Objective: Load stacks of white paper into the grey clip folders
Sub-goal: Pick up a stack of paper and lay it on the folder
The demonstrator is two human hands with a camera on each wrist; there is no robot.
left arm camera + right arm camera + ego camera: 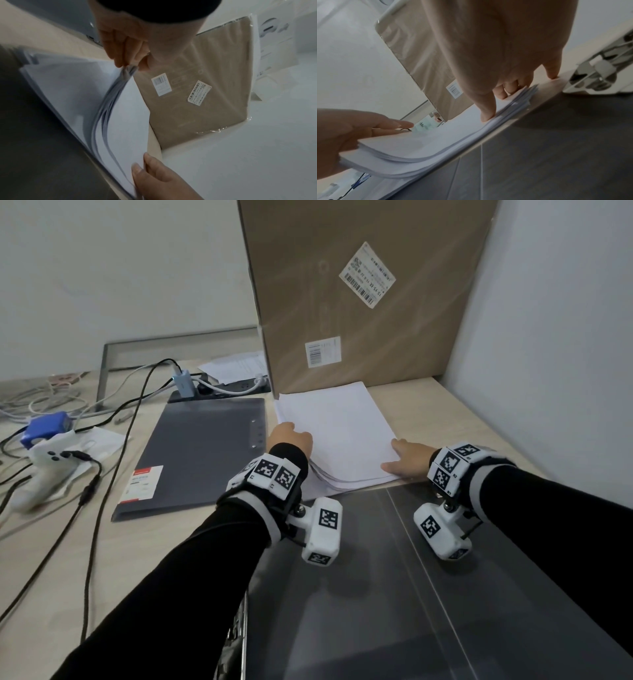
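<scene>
A stack of white paper [339,433] lies on the desk against a cardboard box. My left hand [291,434] pinches the stack's left edge, and in the left wrist view the upper sheets [120,108] bow up from the lower ones under my left hand [129,66]. My right hand [394,458] holds the near right corner. In the right wrist view its thumb [488,111] presses on top of the paper stack [436,142] and its fingers curl at the corner. A closed grey clip folder [202,453] lies to the left. An open grey folder [411,577] lies in front of me.
A tall cardboard box [363,296] stands right behind the paper, with a white wall to its right. Cables [102,460], a blue device [46,428], a white controller [37,474] and a power strip [222,390] crowd the desk's left side.
</scene>
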